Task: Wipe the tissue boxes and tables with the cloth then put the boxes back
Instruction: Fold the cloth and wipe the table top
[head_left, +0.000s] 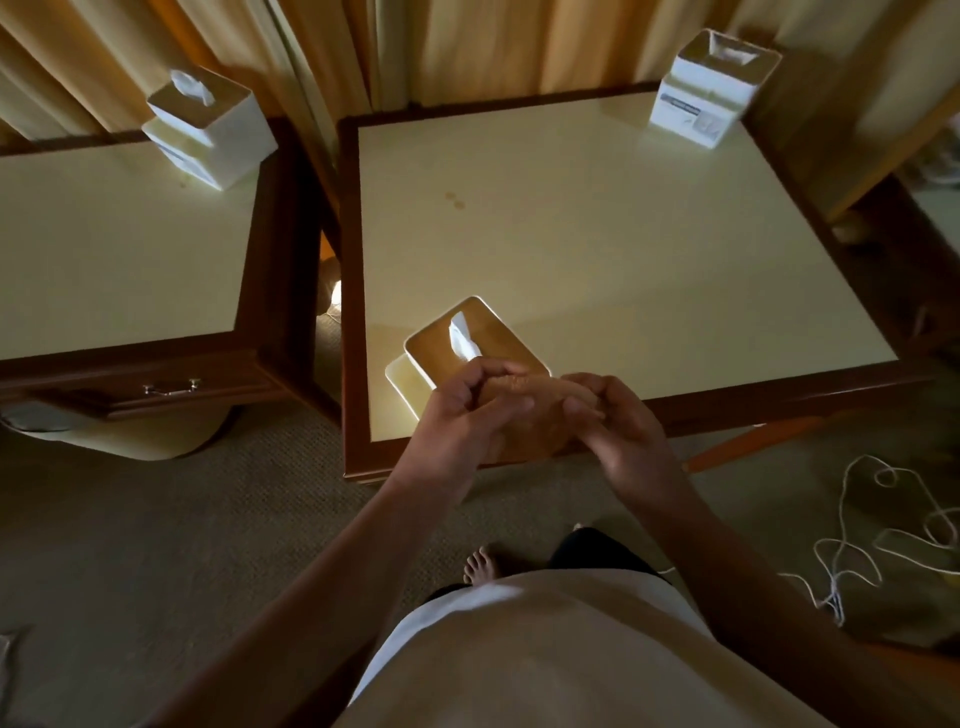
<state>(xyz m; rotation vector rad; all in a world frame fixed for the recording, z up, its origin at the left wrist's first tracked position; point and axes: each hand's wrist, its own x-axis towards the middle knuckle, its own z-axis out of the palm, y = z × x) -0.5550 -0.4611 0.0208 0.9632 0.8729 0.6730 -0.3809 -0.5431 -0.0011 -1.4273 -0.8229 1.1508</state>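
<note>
left box (208, 130): back corner of left surface (119, 249), near the edge; a hard wipe could push it off.
near box (509, 338): front-left of right surface (623, 234), just behind the cloth.
left grip (467, 415), right grip (618, 431): both clenched on cloth (535, 410); bunched up, likely wipes poorly.
far box (711, 88): back-right corner, same risk.
cord (883, 519): loose on floor; trip hazard.

Home or hotel room with gold curtains (493, 47), beige carpet (156, 530), wood-trimmed side tables (597, 218).
</note>
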